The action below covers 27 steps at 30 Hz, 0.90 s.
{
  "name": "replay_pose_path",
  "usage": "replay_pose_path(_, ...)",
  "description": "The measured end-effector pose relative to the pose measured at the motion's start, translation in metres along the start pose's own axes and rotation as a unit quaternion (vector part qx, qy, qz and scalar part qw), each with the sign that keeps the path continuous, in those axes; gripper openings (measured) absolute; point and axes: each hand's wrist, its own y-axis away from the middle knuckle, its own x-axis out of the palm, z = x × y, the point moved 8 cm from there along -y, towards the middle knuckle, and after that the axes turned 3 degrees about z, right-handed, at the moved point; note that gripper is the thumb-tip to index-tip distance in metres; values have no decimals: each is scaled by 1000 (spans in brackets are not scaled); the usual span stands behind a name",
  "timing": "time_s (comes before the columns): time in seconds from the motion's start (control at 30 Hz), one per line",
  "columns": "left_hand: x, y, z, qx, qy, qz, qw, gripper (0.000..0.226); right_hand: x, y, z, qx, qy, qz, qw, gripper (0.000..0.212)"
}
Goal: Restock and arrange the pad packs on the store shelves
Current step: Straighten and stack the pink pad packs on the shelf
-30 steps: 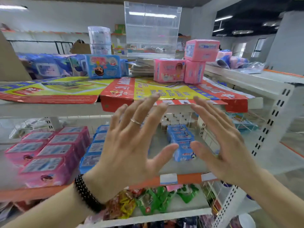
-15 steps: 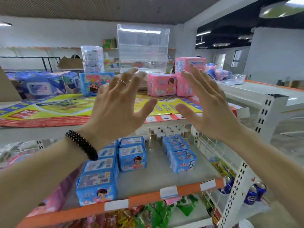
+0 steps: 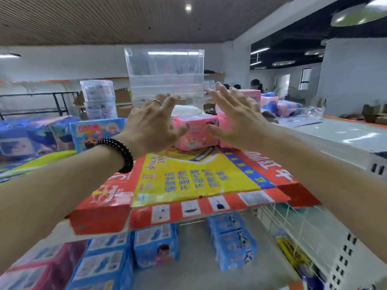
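Note:
Pink pad packs stand on the top shelf: one low pack (image 3: pixel 195 130) in the middle and a stacked pair (image 3: pixel 250 95) just right of it, largely hidden by my right hand. My left hand (image 3: pixel 152 124), with a ring and a black bead bracelet, is spread open just left of the low pink pack. Fingers straight, my right hand (image 3: pixel 234 118) hovers in front of the stacked pair. Neither hand holds anything. Blue pad packs (image 3: pixel 156 245) sit in rows on the shelf below, and another blue group (image 3: pixel 232 239) lies further right.
A flattened red and yellow carton (image 3: pixel 194 181) covers the top shelf. A clear plastic box (image 3: pixel 165 78) stands behind the pink packs. A blue pack (image 3: pixel 96 130) and wrapped blue bundles (image 3: pixel 31 137) lie left. Dark pink packs (image 3: pixel 41 268) sit lower left. People stand far behind.
Both hands have risen from the lower shelf level up and forward to the pink packs on the top shelf. The view has tilted upward with them.

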Motion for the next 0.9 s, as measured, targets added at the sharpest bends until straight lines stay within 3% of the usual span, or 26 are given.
replay_pose_path(0.3,62,-64,41,-64,97,68,991,77,45,-42,-26,-1,39,47,998,86)
replay_pose_path(0.53,146,-70,42,-100,225,123,961,89,69,-31,-19,-18,49,50,997,85)
replay_pose_path(0.73,148,-77,49,-141,342,66,927,65,79,-19,-15,-25,59,66,996,85)
replay_pose_path(0.9,145,-71,56,-147,383,92,907,61,74,-20,-18,0,49,71,996,83)
